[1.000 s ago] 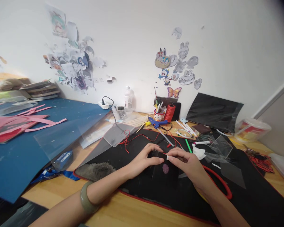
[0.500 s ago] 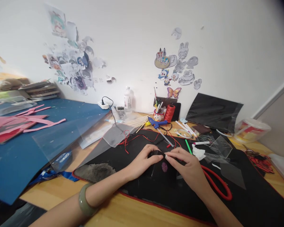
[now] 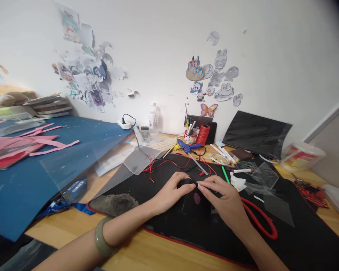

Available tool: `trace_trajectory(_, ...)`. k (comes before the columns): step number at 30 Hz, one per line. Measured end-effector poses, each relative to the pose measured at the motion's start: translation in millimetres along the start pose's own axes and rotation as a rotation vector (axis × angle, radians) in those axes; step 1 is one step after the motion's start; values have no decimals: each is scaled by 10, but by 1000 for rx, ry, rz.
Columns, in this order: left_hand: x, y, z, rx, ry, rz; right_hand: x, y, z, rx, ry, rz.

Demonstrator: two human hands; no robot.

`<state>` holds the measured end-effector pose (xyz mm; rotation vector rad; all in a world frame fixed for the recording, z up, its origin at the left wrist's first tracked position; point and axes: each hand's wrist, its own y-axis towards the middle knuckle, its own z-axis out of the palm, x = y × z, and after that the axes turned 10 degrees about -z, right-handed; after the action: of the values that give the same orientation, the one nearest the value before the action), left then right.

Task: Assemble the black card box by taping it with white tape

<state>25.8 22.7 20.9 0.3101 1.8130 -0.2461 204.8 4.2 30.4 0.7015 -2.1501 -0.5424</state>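
Note:
Both hands meet over a small black sheet-like piece [image 3: 199,209] with a purple mark on it, above the black mat [image 3: 169,226]. My left hand [image 3: 171,192] is closed on its upper left edge, thumb in front and fingers behind. At the upper edge, my right hand [image 3: 222,195] pinches with thumb and forefinger close to the left thumb. The piece's outline blends into the dark mat, so its full shape is hard to make out. A green bangle [image 3: 103,239] circles my left wrist.
A blue glue gun [image 3: 188,146] lies behind the hands beside red cord [image 3: 151,169]. To the right are a red ring-shaped tube [image 3: 267,227], white tissue [image 3: 237,182] and clear plastic pieces [image 3: 278,207]. A pen cup [image 3: 190,137] and a red thread spool [image 3: 203,134] stand near the wall.
The view has shifted very slightly. Both hands keep their pinch on the black piece, with hardly any movement.

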Motion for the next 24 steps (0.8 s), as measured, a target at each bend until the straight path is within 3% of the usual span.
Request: trace_trajectory(24,23,36,16,12,3,-3,-38,-6,51,-27,23,-12)
